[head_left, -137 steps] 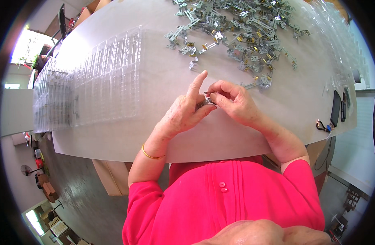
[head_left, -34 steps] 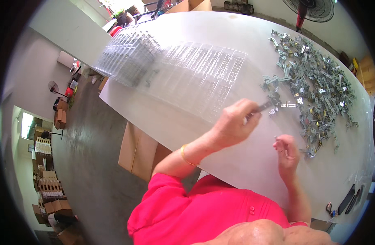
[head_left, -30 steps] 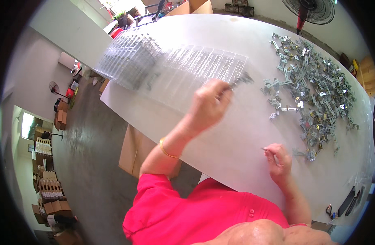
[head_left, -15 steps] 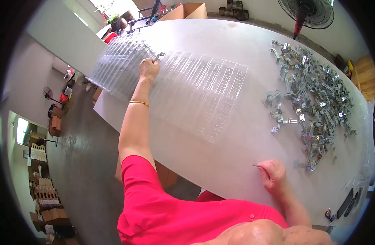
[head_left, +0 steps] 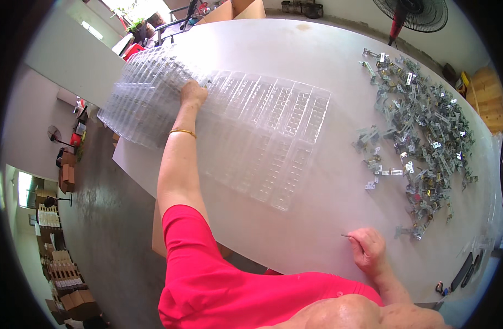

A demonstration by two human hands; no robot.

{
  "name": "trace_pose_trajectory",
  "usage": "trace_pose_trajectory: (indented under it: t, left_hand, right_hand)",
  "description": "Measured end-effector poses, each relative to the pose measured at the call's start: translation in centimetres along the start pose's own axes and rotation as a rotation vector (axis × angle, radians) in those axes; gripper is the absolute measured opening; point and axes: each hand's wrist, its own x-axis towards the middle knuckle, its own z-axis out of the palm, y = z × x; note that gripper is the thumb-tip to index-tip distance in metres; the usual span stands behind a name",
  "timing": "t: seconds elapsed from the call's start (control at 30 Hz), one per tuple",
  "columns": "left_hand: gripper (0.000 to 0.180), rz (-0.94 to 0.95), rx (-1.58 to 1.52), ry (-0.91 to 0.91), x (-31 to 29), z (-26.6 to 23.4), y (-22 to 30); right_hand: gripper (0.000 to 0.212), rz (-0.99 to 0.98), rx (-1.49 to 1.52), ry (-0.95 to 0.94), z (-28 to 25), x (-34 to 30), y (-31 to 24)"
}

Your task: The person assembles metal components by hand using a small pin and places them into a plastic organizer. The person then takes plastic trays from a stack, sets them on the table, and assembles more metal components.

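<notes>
My left hand (head_left: pixel 193 93) reaches out to the far left over a clear plastic tray (head_left: pixel 322 116) with rows of compartments. Its fingers are closed on a small metal bracket (head_left: pixel 208 84), of which only a bit shows past the fingertips. Just left of that hand is a stack of clear trays (head_left: pixel 133 90), with small metal pieces visible in part of it. Near the front edge of the table, my right hand (head_left: pixel 368 249) is closed in a pinch. A thin, dark metal pin (head_left: pixel 345 236) sticks out leftward from its fingertips; the rest is hidden in the hand.
A wide heap of metal brackets (head_left: pixel 427 131) spreads over the right side of the white table (head_left: pixel 262 46). Dark-handled tools (head_left: pixel 464 272) lie at the near right edge. Beyond the table stand a fan (head_left: pixel 410 13) and a cardboard box (head_left: pixel 232 10).
My left hand has lowered toward the tray, and the bracket in it shows less than before. The whole view has shifted slightly. My right hand keeps its pinch on the pin.
</notes>
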Motion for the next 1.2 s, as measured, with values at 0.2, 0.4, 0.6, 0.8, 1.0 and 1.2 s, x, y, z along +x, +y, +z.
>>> trace_pose_trajectory:
  t: [0.2, 0.4, 0.6, 0.8, 1.0, 1.2]
  left_hand:
    - [0.034, 0.068, -0.035, 0.053, -0.9, 0.6, 0.4]
    - [0.031, 0.193, 0.008, 0.161, -1.8, -1.8, 1.7]
    - [0.026, 0.531, -0.393, 0.120, -12.9, -7.2, 12.0]
    - [0.020, 0.919, -0.794, -0.168, -32.2, -11.5, 23.6]
    - [0.019, 1.255, -0.792, -0.291, -41.2, -6.9, 30.9]
    - [0.031, 1.409, -0.495, -0.337, -44.1, -3.5, 34.9]
  right_hand:
    - [0.017, 0.040, -0.011, 0.002, 0.0, -0.6, -0.1]
    - [0.019, -0.009, -0.031, 0.032, 0.3, -1.4, 0.7]
    - [0.026, -0.128, 0.001, -0.002, 0.8, -1.5, 2.3]
    - [0.024, -0.325, 0.069, 0.062, 1.3, -1.9, 1.7]
    - [0.013, -0.457, 0.047, 0.001, 1.1, -2.5, 0.5]
    - [0.012, -0.508, -0.007, -0.027, 2.0, -3.4, 0.7]
